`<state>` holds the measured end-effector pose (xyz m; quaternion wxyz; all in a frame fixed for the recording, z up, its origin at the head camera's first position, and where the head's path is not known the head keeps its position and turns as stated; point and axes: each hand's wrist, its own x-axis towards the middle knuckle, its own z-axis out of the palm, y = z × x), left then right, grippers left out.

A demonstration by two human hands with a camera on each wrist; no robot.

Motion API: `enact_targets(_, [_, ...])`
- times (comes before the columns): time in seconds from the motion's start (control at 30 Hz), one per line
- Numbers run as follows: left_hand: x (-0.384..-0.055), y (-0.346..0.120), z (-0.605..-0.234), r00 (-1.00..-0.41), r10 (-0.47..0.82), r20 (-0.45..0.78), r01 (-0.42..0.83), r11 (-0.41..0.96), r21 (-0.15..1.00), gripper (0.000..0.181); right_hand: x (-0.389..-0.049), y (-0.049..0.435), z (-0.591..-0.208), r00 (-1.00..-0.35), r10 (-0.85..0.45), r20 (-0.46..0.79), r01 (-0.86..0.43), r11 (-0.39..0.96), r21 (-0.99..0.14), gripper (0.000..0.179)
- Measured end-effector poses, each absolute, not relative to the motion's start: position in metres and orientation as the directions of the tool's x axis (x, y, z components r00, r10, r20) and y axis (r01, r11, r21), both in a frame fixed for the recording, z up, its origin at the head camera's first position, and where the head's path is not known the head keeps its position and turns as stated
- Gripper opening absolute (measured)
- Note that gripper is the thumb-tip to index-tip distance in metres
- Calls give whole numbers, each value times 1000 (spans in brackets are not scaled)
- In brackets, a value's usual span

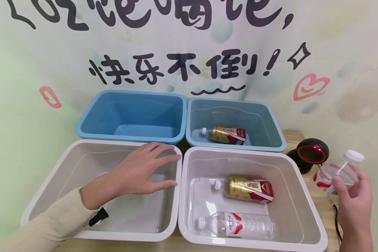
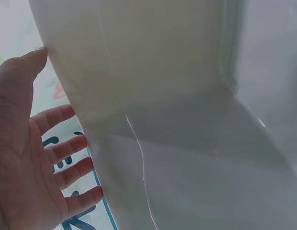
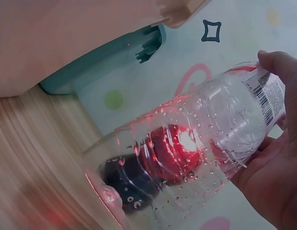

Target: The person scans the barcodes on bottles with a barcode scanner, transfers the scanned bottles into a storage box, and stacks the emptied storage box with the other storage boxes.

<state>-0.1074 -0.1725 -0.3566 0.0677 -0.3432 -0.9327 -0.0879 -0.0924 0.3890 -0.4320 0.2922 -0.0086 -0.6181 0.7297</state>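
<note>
At the right side my right hand (image 1: pixel 356 199) grips a clear plastic bottle (image 1: pixel 340 171) with a white cap and a red-and-white label. In the right wrist view the bottle (image 3: pixel 187 139) has droplets inside, and red light shines through it. A black barcode scanner (image 1: pixel 312 152) with a glowing red ring stands beside it. My left hand (image 1: pixel 141 168), fingers spread, reaches over the left white bin (image 1: pixel 97 235) to its right rim. In the left wrist view the hand's fingertips (image 2: pixel 93 194) are along the bin's rim; I cannot tell how firmly they touch.
The right white bin (image 1: pixel 255 243) holds a gold-and-red bottle (image 1: pixel 250 189) and a clear bottle (image 1: pixel 236 224). Behind it, a teal bin (image 1: pixel 236 147) holds another gold-and-red bottle (image 1: pixel 228 134). A blue bin (image 1: pixel 132 136) stands at back left. A black cable (image 1: pixel 337 222) lies on the wooden table.
</note>
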Motion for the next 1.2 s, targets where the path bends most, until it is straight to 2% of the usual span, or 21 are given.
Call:
enact_targets(0.2, [-108,-171,-359,-748,633,199,660,740,127,67,-92,394,-442,-815,472,336,-417,-76,-906,57])
enact_targets(0.4, [-109,-169,-359,-744,638,199,665,737,124,67,-94,395,-454,-724,581,371,-556,-175,-812,55])
enact_targets(0.53, [-108,-170,-357,-748,634,196,660,742,116,67,-95,392,-461,-713,580,394,-603,-220,-767,54])
enact_targets(0.83, [-108,-172,-356,-746,635,203,661,743,105,68,-95,390,-467,-748,553,368,-572,-254,-780,58])
enact_targets(1.03, [-108,-172,-355,-751,630,196,655,749,103,68,-98,389,-458,-749,594,294,-449,-127,-885,49])
enact_targets(1.2, [-108,-172,-356,-758,626,183,649,753,111,67,-105,392,-442,-757,593,276,-367,-36,-929,51])
